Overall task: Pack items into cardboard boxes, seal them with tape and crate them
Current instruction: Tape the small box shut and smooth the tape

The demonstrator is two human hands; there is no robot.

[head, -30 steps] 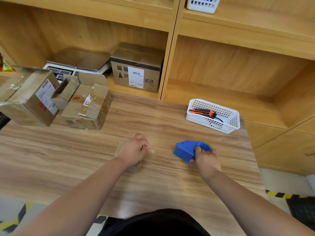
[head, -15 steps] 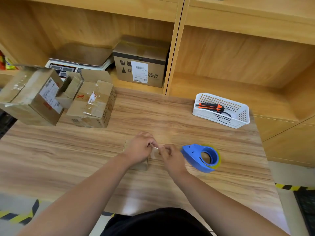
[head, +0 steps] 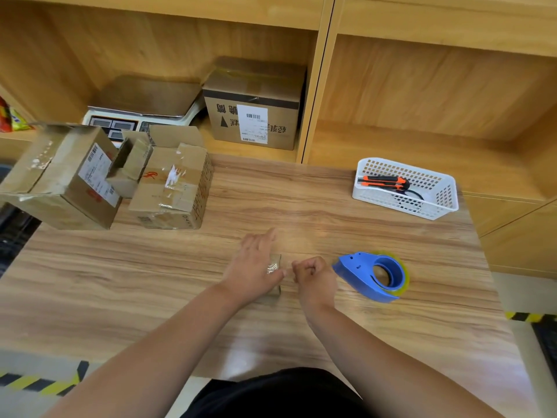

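Observation:
A small cardboard box (head: 276,260) lies on the wooden table (head: 120,267), mostly hidden under my left hand (head: 256,267), which rests flat on it with straight fingers. A strip of clear tape (head: 272,268) glints across the box beside my thumb. My right hand (head: 313,276) is curled just right of the box and pinches the tape's free end. The blue tape dispenser (head: 373,276) lies on the table right of that hand, untouched.
Two used cardboard boxes (head: 63,176) (head: 174,185) sit at the table's back left. A white basket (head: 407,188) with an orange utility knife (head: 382,181) stands at the back right. A scale (head: 141,107) and a labelled box (head: 253,107) occupy the shelf behind.
My right hand let go of the blue dispenser and came left to the box, pinching the tape. My left hand opened out flat on the box.

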